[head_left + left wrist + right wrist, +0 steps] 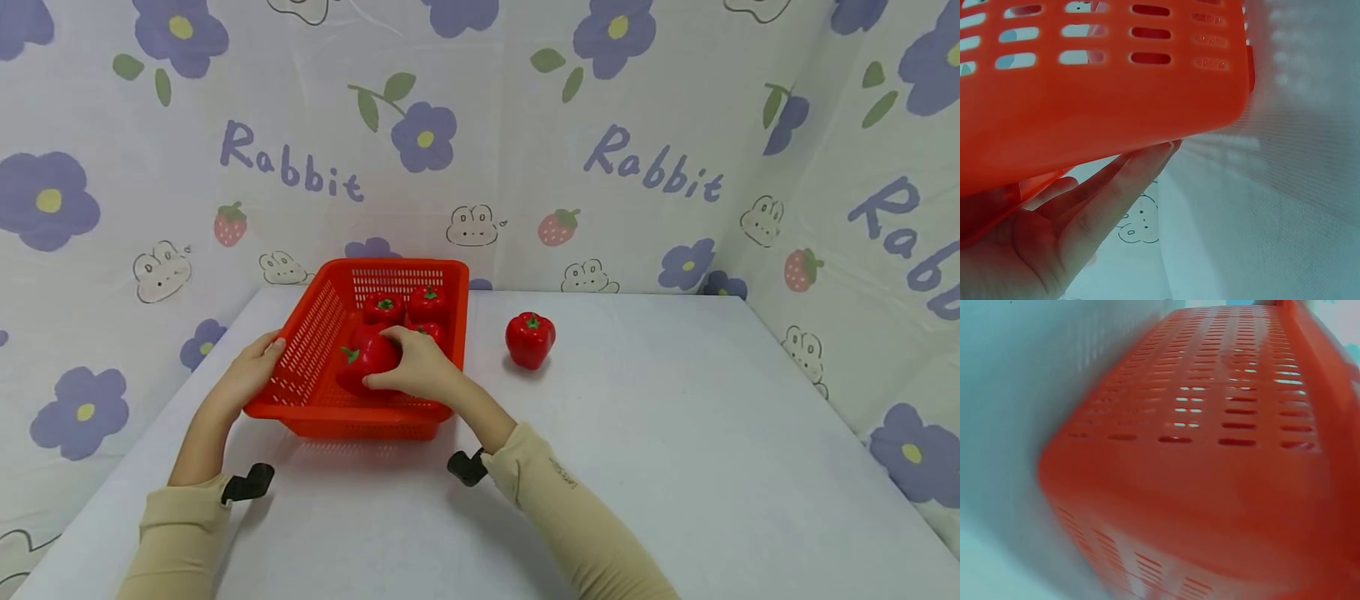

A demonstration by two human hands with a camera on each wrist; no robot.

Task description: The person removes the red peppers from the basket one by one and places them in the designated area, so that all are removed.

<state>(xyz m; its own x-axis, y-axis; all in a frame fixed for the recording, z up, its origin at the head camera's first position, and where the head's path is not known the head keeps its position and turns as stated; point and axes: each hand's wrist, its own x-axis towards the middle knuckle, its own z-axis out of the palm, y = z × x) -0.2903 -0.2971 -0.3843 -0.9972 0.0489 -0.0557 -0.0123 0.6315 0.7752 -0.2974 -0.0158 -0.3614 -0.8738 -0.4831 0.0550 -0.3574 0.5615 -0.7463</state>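
In the head view, a red basket (pixel 303 412) stands on the white tabletop (pixel 660 425). The right hand (pixel 420 367) reaches over its near rim, thumb and fingers curled round a red pepper (pixel 363 367) within its walls. This pepper lies left of those fingers, its axis sideways, green stem pointing left; whether it touches the basket's floor or hangs above it, I cannot tell. Three other peppers (pixel 384 308) sit beyond it, one partly hidden by the hand. A lone pepper (pixel 530 340) stands upright, stem up, on the tabletop right of the basket, nearer the right hand. The left hand (pixel 247 375) holds the basket's left rim.

In the left wrist view, that hand's fingers lie fairly straight below the rim, tips against the outer wall; how firmly they grip cannot be told.

In the right wrist view, the basket's slotted outer wall fills most of the frame; neither fingers nor held pepper show.
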